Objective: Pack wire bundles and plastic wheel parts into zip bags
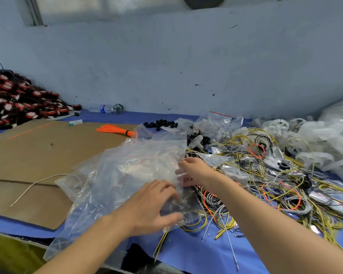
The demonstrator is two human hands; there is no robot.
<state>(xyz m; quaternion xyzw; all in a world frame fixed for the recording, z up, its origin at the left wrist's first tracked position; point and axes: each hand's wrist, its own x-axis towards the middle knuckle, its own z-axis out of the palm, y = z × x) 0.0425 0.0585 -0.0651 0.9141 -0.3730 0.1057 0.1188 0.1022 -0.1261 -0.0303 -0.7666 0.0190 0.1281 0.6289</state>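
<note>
Left hand (152, 204) rests on zip bags (131, 171) beside tangled wires (265, 184).

Zip bags (127, 175) under my fingers were clear, red seal stripes. Wire tangle (265, 184) was yellow-black striped, grey, black, some orange loops. Wheel parts (315, 139) milky white. Tablecloth (196, 254) blue. Cardboard (38, 155) brown. Tie bundle (115, 129) bright orange. Far-left pile (18, 99) red, black, white. Wall (186, 66) pale blue, scuffed.
</note>
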